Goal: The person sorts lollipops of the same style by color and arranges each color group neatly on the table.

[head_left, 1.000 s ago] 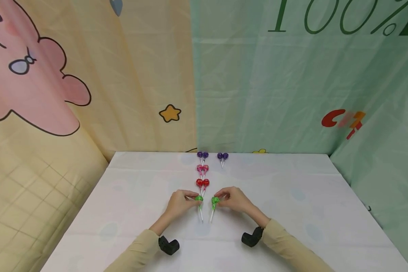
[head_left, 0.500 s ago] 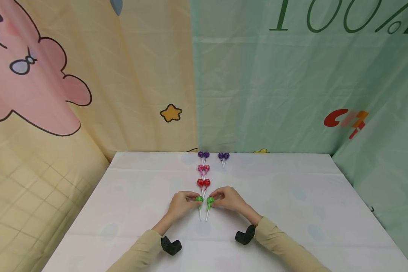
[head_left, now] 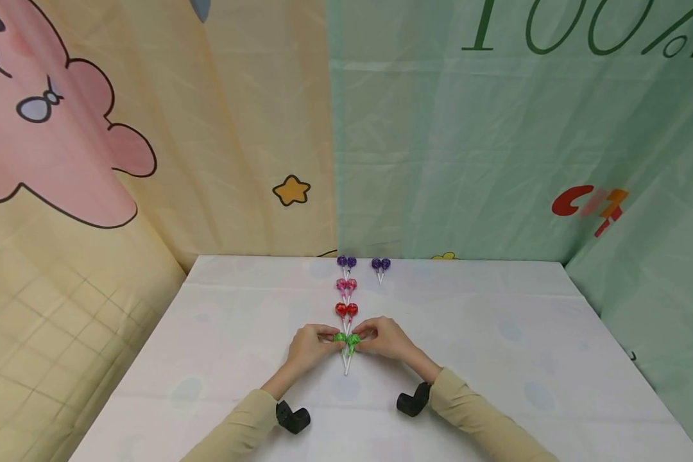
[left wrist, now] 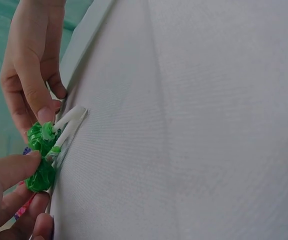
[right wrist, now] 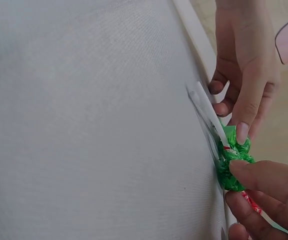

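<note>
Two green lollipops lie side by side at the near end of a column, heads touching and white stick ends meeting in a V. My left hand [head_left: 310,345] pinches the head of the left green lollipop [left wrist: 40,179] between thumb and fingers. The right green lollipop [right wrist: 231,179] has its head pinched by my right hand [head_left: 385,339]. Just beyond them lie two red lollipops [head_left: 346,310], also in a V. Farther back come two pink lollipops [head_left: 346,284] and two purple lollipops [head_left: 346,262].
Another pair of purple lollipops [head_left: 381,264] lies right of the column, near the back edge. All rest on a white-covered table [head_left: 468,333]. A printed curtain [head_left: 254,128] hangs behind it. Each wrist carries a black camera mount [head_left: 293,418].
My right hand has moved left with its green lollipop until it meets the other one. The left lollipop's stick has swung slightly, and the two stick ends now meet.
</note>
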`<state>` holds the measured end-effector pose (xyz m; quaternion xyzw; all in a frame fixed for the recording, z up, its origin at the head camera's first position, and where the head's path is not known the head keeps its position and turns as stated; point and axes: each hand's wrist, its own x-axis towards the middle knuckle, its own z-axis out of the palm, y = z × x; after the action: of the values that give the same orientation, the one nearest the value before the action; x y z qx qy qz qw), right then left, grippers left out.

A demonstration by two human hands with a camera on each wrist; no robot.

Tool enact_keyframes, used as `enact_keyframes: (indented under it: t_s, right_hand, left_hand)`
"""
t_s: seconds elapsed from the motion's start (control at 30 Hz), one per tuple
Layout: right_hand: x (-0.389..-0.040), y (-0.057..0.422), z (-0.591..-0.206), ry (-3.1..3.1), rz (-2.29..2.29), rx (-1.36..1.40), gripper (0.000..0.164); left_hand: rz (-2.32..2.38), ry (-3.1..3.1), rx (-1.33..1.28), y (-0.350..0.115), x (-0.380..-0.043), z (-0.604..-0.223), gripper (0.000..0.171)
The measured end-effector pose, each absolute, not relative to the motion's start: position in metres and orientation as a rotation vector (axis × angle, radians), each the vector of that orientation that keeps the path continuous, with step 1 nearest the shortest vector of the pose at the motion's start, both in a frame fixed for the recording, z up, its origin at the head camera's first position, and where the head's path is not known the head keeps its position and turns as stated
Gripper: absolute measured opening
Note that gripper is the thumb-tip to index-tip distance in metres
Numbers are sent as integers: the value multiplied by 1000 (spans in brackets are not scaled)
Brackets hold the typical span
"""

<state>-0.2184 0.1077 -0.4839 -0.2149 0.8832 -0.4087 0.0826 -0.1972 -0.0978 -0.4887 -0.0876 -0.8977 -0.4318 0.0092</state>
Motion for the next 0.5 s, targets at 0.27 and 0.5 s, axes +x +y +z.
enact_keyframes:
  t_s: [0.27, 0.5]
  right_hand:
    - [-218, 107, -482, 2629, -1218, -651, 26]
    - [-216, 108, -482, 2624, -1228, -660, 26]
  left_hand:
    - [-1368, -2786, -327, -100, -198, -489, 28]
    - [-1386, -2789, -333, -101, -197, -489, 28]
